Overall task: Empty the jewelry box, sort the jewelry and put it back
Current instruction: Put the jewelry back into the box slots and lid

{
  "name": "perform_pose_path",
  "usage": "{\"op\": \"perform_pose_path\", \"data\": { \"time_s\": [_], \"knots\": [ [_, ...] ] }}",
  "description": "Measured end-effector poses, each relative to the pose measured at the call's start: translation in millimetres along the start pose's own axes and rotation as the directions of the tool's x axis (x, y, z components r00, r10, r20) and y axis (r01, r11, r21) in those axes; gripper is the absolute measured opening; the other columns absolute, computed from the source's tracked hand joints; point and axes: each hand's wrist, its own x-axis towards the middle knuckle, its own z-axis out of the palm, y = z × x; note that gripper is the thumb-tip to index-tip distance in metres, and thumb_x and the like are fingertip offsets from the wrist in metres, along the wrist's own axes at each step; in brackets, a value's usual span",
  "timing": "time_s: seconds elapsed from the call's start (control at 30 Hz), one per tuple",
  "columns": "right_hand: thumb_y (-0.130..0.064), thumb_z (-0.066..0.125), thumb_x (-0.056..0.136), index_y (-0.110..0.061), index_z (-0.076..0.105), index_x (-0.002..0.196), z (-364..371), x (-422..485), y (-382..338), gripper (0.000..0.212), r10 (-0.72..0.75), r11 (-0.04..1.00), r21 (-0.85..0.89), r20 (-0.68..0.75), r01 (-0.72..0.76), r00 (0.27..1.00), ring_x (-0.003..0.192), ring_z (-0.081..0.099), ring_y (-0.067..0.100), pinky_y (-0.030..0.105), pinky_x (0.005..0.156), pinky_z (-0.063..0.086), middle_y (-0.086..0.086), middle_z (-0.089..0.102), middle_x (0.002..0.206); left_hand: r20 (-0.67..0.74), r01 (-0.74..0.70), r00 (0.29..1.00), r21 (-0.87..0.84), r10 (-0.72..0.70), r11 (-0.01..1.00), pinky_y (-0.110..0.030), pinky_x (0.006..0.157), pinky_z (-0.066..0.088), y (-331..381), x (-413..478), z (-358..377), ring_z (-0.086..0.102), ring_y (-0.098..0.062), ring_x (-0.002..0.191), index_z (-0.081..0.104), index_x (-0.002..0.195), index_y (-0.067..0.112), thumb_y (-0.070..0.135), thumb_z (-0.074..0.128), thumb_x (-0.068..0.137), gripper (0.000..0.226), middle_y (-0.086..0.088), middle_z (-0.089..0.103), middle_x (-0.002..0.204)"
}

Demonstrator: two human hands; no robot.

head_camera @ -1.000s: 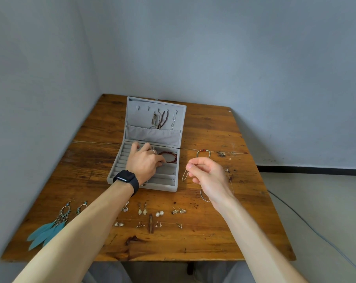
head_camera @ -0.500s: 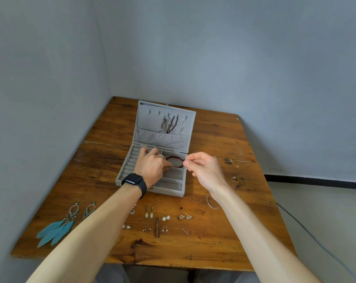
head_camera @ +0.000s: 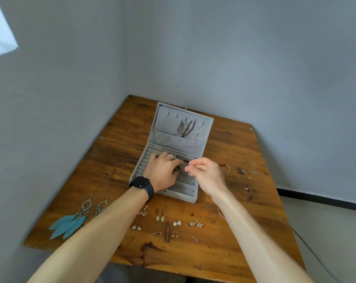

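The grey jewelry box (head_camera: pixel 185 198) lies open mid-table, and necklaces (head_camera: pixel 186 128) hang inside its raised lid. My left hand (head_camera: pixel 162 170), with a ring and a black watch, rests on the box's tray. Its fingertips touch a red bracelet (head_camera: pixel 183 161) that it mostly hides. My right hand (head_camera: pixel 206 174) hovers over the box's right compartments and pinches one end of a thin chain with red beads (head_camera: pixel 222 164). The chain's clasp dangles below the fingertips, and the rest trails onto the table behind the hand.
On the wooden table (head_camera: pixel 244 152), two turquoise feather earrings (head_camera: pixel 71 222) lie front left. Several small earring pairs (head_camera: pixel 174 223) sit in rows before the box. Another thin chain (head_camera: pixel 247 194) lies to the right. Walls close off the left and back.
My right hand has moved left from the table to above the box, bringing the chain's end along. My left hand has stayed on the tray. The view has tilted upward.
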Motion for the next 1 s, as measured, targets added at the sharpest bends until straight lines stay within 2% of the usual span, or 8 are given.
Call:
{"op": "perform_pose_path", "data": {
  "time_s": [0.2,0.27,0.4,0.5,0.6,0.73,0.87,1.0],
  "knots": [
    [-0.026,0.076,0.084,-0.030,0.071,0.093,22,4,-2,0.011,0.001,1.000,-0.011,0.031,-0.001,1.000,0.078,0.071,0.001,0.027,0.079,0.055,-0.013,0.076,0.085,-0.082,0.003,0.997,-0.085,-0.010,0.996,-0.038,0.096,0.040,-17,-33,-5,0.056,-0.018,0.116,0.063,0.128,0.030,0.037,0.055,0.094,0.037,0.007,0.068,0.122],
    [-0.030,0.072,0.088,-0.031,0.069,0.094,25,1,4,0.007,-0.018,0.980,-0.196,-0.008,0.016,1.000,0.086,0.070,0.006,0.028,0.083,0.054,-0.012,0.076,0.092,-0.087,-0.018,0.996,-0.050,0.013,0.999,-0.037,0.096,0.040,-18,-37,-5,0.055,-0.016,0.117,0.063,0.131,0.030,0.040,0.050,0.097,0.038,0.008,0.067,0.125],
    [-0.025,0.062,0.095,-0.027,0.069,0.100,15,-11,21,0.009,-0.215,0.758,-0.639,-0.062,0.126,0.975,0.086,0.070,0.021,0.030,0.074,0.054,-0.003,0.076,0.099,-0.095,-0.035,0.995,-0.005,0.034,0.999,-0.037,0.098,0.040,-12,-38,-6,0.056,-0.017,0.118,0.063,0.132,0.026,0.038,0.047,0.099,0.039,0.006,0.067,0.126],
    [-0.022,0.065,0.092,-0.023,0.070,0.103,4,-19,30,0.012,-0.349,0.727,-0.659,-0.114,0.192,0.930,0.087,0.067,0.020,0.026,0.069,0.044,-0.003,0.068,0.100,-0.109,-0.059,0.992,0.043,0.063,0.997,-0.038,0.097,0.042,-8,-38,-5,0.058,-0.020,0.114,0.066,0.129,0.027,0.033,0.049,0.097,0.036,0.003,0.068,0.119],
    [-0.029,0.064,0.093,-0.023,0.066,0.109,-3,-24,41,0.017,-0.306,0.748,-0.649,-0.152,0.139,0.940,0.093,0.063,0.017,0.024,0.072,0.038,-0.006,0.060,0.104,-0.099,-0.090,0.990,0.096,0.100,0.991,-0.041,0.094,0.044,-3,-38,-7,0.059,-0.023,0.109,0.070,0.120,0.029,0.033,0.053,0.093,0.032,-0.001,0.067,0.115],
    [-0.041,0.057,0.097,-0.026,0.066,0.112,-4,-26,54,0.024,-0.154,0.805,-0.592,-0.126,0.051,0.980,0.098,0.064,0.017,0.026,0.076,0.047,-0.007,0.068,0.109,-0.069,-0.114,0.990,0.162,0.126,0.980,-0.043,0.093,0.046,-3,-40,-9,0.061,-0.025,0.107,0.078,0.104,0.028,0.035,0.057,0.090,0.026,-0.004,0.069,0.116],
    [-0.033,0.055,0.099,-0.022,0.073,0.107,3,-29,59,0.023,-0.257,0.781,-0.613,-0.140,0.120,0.956,0.084,0.069,0.017,0.027,0.072,0.055,-0.002,0.074,0.101,-0.036,-0.061,0.997,0.171,0.068,0.983,-0.044,0.100,0.043,3,-43,-11,0.060,-0.023,0.111,0.077,0.109,0.024,0.034,0.056,0.089,0.031,-0.002,0.067,0.122],
    [-0.027,0.055,0.098,-0.017,0.074,0.107,8,-31,63,0.023,-0.323,0.757,-0.636,-0.161,0.152,0.933,0.077,0.068,0.015,0.019,0.065,0.048,0.001,0.073,0.096,-0.020,0.017,1.000,0.184,-0.014,0.983,-0.046,0.105,0.039,15,-45,-9,0.059,-0.023,0.113,0.075,0.114,0.023,0.035,0.056,0.088,0.034,-0.002,0.068,0.120]
  ]
}}
